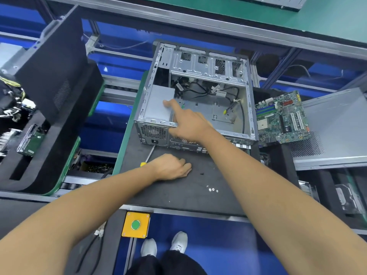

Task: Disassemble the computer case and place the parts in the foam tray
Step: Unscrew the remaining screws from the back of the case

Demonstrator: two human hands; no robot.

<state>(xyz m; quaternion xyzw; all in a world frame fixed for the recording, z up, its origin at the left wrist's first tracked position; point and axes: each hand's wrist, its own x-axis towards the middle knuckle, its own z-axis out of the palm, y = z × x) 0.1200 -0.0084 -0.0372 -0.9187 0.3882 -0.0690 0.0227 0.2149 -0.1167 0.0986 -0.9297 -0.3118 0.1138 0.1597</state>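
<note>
Reaching into the open computer case (198, 92) on the dark mat (178, 193), my right hand (186, 124) lays its straight forefinger on the grey power supply (158, 104) in the case's left corner; my left hand (170, 165) rests on the mat with fingers curled under, whether pinching anything I cannot tell; the screwdriver (148, 157) lies just behind it; the motherboard (282, 118) sits right of the case; loose screws (211, 189) lie nearby.

I'm looking down on an electronics disassembly line: aluminium-frame conveyor rails (198, 22), a yellow push-button box (136, 224), an opened computer case (198, 92), a bare motherboard (283, 118), black foam trays (49, 135).
</note>
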